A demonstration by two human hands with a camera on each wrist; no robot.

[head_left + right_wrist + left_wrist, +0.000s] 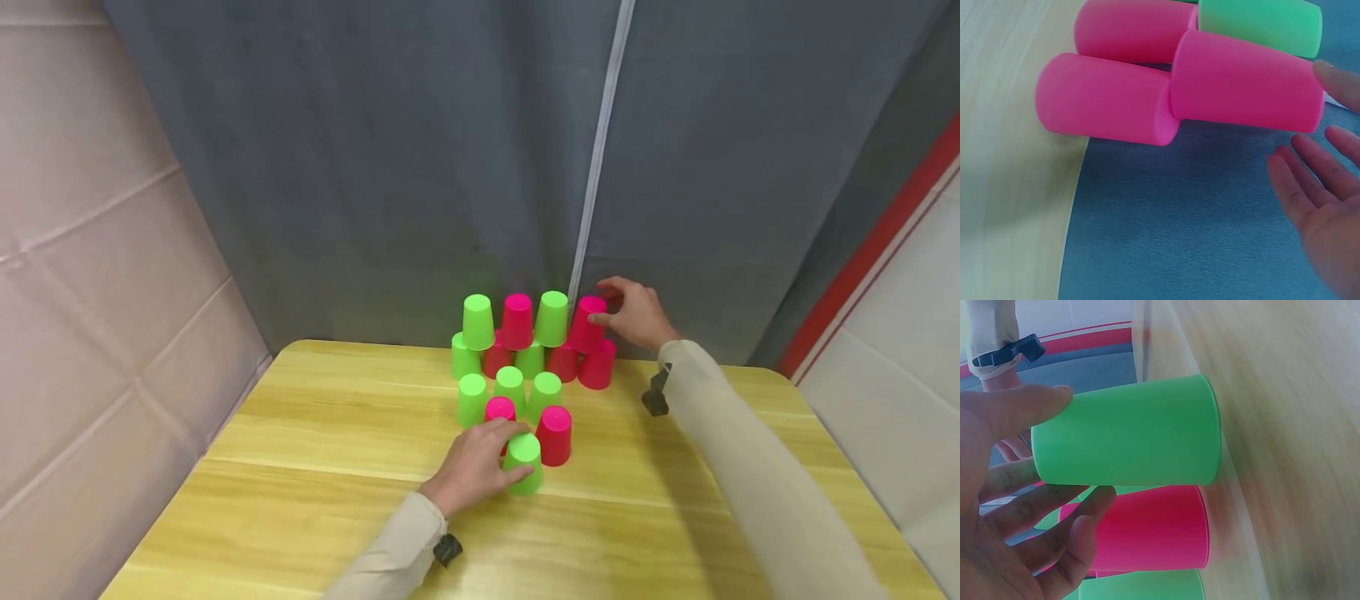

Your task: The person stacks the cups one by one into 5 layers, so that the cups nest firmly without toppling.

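Left hand (pixel 474 467) grips green cup (pixel 522 462); pink cup (pixel 555 435) alongside, touching.

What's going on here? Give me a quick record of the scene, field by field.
Setting: wooden table before a grey curtain
Back stack: green and pink cups, upside down, two tiers
Left hand: fingers around the nearest green cup, which stands on the table
Right hand: thumb touching the top-right pink cup, fingers loose
Beside the green cup: pink cup
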